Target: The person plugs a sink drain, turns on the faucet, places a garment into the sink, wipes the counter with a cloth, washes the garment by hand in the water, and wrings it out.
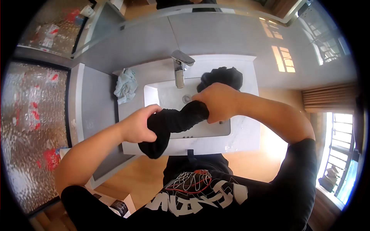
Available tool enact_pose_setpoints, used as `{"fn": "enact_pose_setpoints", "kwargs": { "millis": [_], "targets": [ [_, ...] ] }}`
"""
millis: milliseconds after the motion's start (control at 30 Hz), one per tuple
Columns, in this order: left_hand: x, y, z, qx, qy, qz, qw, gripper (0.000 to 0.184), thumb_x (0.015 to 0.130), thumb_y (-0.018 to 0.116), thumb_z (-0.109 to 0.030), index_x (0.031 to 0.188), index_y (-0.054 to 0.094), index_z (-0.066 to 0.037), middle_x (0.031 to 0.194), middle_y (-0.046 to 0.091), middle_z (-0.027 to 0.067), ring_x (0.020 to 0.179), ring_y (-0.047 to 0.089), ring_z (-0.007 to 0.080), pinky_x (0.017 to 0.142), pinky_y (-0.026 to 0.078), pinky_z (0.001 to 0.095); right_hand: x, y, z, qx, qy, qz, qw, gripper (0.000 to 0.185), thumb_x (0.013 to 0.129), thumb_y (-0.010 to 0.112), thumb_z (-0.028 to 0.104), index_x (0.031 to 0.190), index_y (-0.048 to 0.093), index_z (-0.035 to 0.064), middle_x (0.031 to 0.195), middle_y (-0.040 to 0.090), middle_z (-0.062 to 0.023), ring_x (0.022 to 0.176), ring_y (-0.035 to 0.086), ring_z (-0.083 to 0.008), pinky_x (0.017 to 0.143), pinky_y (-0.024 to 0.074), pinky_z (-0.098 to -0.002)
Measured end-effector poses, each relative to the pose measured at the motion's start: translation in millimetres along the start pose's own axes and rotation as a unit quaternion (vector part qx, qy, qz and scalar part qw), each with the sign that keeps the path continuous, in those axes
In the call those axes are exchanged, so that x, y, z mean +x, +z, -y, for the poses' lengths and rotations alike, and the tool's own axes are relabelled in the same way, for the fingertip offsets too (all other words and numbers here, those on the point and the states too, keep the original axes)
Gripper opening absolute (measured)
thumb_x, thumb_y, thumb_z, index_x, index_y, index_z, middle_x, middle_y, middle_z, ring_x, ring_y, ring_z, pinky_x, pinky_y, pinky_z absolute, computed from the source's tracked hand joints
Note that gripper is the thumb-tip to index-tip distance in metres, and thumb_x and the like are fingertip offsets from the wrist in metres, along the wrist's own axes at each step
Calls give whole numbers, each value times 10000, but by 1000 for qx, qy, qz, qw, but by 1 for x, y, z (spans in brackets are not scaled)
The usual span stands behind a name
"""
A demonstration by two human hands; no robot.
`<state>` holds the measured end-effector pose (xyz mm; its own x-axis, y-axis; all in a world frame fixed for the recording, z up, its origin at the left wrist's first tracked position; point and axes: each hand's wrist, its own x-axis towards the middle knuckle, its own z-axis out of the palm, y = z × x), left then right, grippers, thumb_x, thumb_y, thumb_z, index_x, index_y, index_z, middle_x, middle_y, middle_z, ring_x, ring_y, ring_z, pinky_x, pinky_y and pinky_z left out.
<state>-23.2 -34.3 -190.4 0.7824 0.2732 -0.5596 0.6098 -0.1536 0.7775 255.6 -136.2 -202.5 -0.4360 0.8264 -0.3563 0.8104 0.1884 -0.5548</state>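
Observation:
Over the white sink basin (153,94), a black cloth (179,120) is stretched and bunched between my two hands. My left hand (139,125) is closed around its left end, and a loose fold hangs below the fingers over the counter's front edge. The cloth's right end is gripped in my right hand (219,102), held a little higher. The cloth looks twisted and wrinkled in the middle; its exact kind cannot be made out. Just behind my right hand, a second heap of black cloth (221,76) lies on the sink's back right rim.
A chrome faucet (181,63) stands at the back of the sink, above the drain (187,99). On the left of the white counter (133,144) lies a crumpled pale green cloth (126,85). A textured glass panel (36,123) is at far left, a window (339,142) at right.

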Motion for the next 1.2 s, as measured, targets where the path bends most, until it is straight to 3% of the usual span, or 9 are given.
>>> {"fn": "enact_pose_setpoints", "kwargs": {
  "millis": [167,233,433,500,600,800,900,1000,1200],
  "targets": [
    [10,18,40,-355,-80,197,910,709,518,635,-1,1223,571,27,1032,664,68,965,631,174,919,494,320,34,33,-14,-123,-70,-208,968,266,631,759,109,873,657,151,838,665,-41,871,658,-270,811,480,-397],
    [18,39,57,-479,-63,239,842,742,463,622,-19,1200,558,40,998,670,142,881,667,249,793,546,345,47,46,-15,-136,-96,-306,937,270,623,747,112,871,652,161,864,658,-23,872,644,-251,818,472,-388],
    [54,110,64,-734,91,474,477,569,580,793,-103,1066,517,7,748,557,143,639,545,269,587,450,380,83,75,-20,-145,-134,-534,822,264,664,727,110,913,642,94,890,632,-72,827,620,-292,795,468,-402],
    [63,125,66,-757,112,484,425,646,485,697,-95,1091,520,45,801,603,207,692,627,328,642,557,409,93,85,-27,-156,-124,-578,791,307,645,774,84,917,631,93,882,635,-78,819,625,-293,796,475,-404],
    [77,121,72,-752,130,473,441,563,584,771,-103,1063,509,35,748,559,147,611,524,253,561,411,366,95,89,-37,-175,-88,-585,787,330,635,791,76,919,623,93,882,642,-70,825,628,-287,814,474,-408],
    [77,72,86,-636,50,271,721,703,693,757,-289,1226,457,57,776,632,160,648,628,240,614,522,320,76,91,-42,-182,-4,-546,818,262,653,705,127,908,649,151,909,659,1,856,631,-235,836,444,-381],
    [82,77,89,-632,52,280,720,784,727,798,-446,1231,445,40,777,633,148,632,624,218,601,516,314,70,100,-50,-161,-6,-538,827,286,646,727,122,914,641,170,895,654,12,875,638,-227,861,431,-387],
    [85,96,79,-687,63,356,631,610,788,736,-362,1214,520,18,884,637,109,690,631,184,639,529,284,51,102,-52,-150,2,-530,835,281,672,725,122,935,641,179,927,662,23,920,639,-210,911,409,-406],
    [86,150,23,-701,82,409,578,425,779,654,-264,1110,506,-43,782,580,134,643,567,243,598,472,374,1,95,-49,-142,-11,-518,844,218,779,631,137,997,649,143,1025,680,-11,1017,638,-216,957,392,-399]
  ]
}}
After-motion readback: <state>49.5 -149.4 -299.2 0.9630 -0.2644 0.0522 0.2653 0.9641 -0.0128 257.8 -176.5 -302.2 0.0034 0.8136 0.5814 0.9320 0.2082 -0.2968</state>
